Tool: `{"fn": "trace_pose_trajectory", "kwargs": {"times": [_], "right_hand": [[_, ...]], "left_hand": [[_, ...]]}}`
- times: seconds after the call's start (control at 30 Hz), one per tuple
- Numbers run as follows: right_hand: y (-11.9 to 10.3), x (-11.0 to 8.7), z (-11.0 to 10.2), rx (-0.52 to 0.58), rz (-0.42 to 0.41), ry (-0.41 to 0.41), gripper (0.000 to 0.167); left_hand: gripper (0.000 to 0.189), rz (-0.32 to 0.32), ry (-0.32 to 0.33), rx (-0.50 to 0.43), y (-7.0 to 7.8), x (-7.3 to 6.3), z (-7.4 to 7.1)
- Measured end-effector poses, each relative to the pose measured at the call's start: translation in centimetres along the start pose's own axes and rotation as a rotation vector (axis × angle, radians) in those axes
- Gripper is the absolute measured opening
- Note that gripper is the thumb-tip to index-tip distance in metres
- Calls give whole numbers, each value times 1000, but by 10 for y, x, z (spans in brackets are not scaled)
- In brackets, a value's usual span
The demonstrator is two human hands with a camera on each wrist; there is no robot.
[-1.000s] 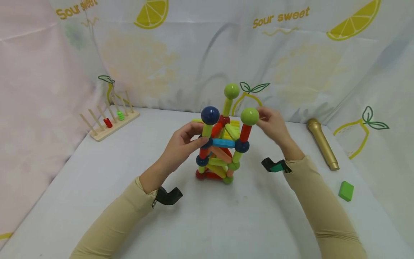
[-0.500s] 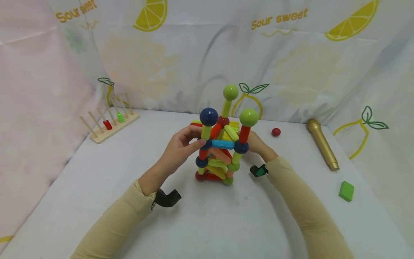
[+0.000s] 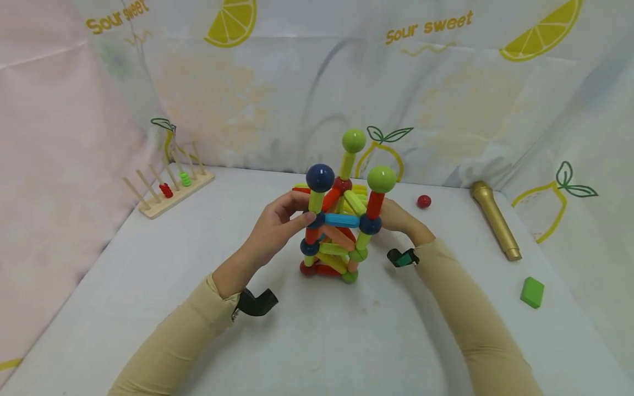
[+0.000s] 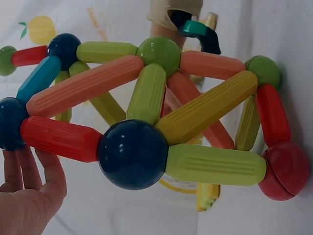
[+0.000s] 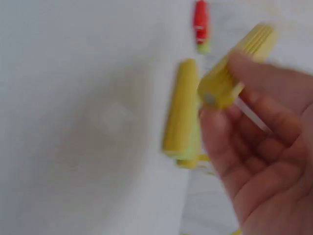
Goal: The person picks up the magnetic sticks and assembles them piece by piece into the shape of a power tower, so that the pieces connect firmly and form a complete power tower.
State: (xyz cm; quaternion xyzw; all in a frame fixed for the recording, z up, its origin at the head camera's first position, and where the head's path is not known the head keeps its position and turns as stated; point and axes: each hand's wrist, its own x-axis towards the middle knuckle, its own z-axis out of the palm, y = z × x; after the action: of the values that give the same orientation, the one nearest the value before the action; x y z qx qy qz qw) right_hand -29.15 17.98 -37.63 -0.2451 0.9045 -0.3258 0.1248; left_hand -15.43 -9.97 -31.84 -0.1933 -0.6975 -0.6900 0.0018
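Note:
A tower of coloured magnetic rods and balls (image 3: 342,220) stands on the table, with a dark blue ball and two green balls on its top posts. My left hand (image 3: 277,224) grips it at a dark blue corner ball (image 4: 11,125), thumb in front and fingers behind. Behind the tower's right side is my right hand (image 3: 398,215), its fingertips hidden there in the head view. The right wrist view, slightly blurred, shows that hand pinching a yellow magnetic rod (image 5: 215,88) between thumb and fingers. More yellow rods (image 5: 181,110) lie close beside it.
A loose red ball (image 3: 424,201) lies right of the tower. Further right are a gold toy microphone (image 3: 497,223) and a green block (image 3: 532,292). At the back left stands a wooden peg rack (image 3: 178,197) with red and green beads. A printed cloth (image 3: 297,82) hangs behind.
My right hand has dropped from beside the green top ball to behind the tower, then drawn back slightly right. The loose red ball has come into view. My left hand keeps its hold.

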Motion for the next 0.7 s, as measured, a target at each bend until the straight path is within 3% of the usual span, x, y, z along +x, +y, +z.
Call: {"fn": "trace_pose_trajectory", "kwargs": {"times": [0.17,0.27,0.37,0.5,0.7], "right_hand": [[-42,-30,-23,213,-125,184,29],[-61,-37,-29,326,-307,324,27],[-79,-39,-32,408,-495,399,27],[-94,-38,-33,374,-645,454,32],[-99,-33,-31,283,-682,504,34]], "left_hand": [[26,-8,2,-5,0,0,0],[26,-3,0,-4,-1,0,0],[25,7,-2,-3,-1,0,-1],[26,26,-11,-15,-2,1,-1],[26,29,-18,-28,-1,0,0]]}}
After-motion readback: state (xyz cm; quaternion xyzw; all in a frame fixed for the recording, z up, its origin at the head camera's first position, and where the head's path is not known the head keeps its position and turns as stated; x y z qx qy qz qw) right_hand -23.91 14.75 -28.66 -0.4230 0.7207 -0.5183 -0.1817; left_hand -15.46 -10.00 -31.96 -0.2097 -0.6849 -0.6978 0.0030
